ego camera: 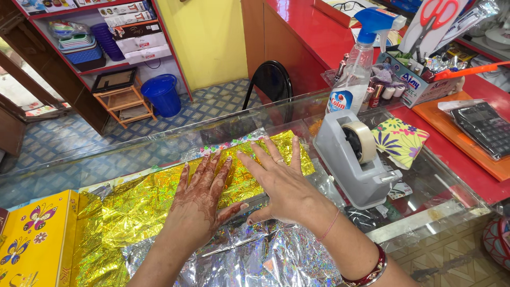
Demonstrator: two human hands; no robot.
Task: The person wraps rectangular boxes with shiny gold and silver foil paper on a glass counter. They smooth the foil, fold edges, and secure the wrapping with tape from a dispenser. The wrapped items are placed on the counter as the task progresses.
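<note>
Your two hands are pressing down flat on a sheet of shiny gold wrapping paper (133, 212) that lies on the glass counter (425, 212) in front of you. Your left hand (202, 199) has dark drawn patterns on its back, and its fingers are spread apart, flat on the gold. Your right hand (281, 183) lies just beside it, fingers spread wide too, with a ring on one finger. The two thumbs almost meet. Neither hand is gripping anything; both are open and resting on the paper.

The gold paper is wrinkly and sparkles. Its silver underside (265, 258) shows nearer to you, where the paper is turned over.

To your left, touching the gold paper's edge, sits a yellow box with butterflies (32, 239). To your right, near your right hand, stands a grey tape holder (353, 159) with a roll of tape in it. Behind it is a spray bottle with a blue top (358, 64). A flowery yellow pouch (401, 141) lies beside the tape holder. Farther right is a calculator (486, 127) on an orange board (451, 127).
</note>
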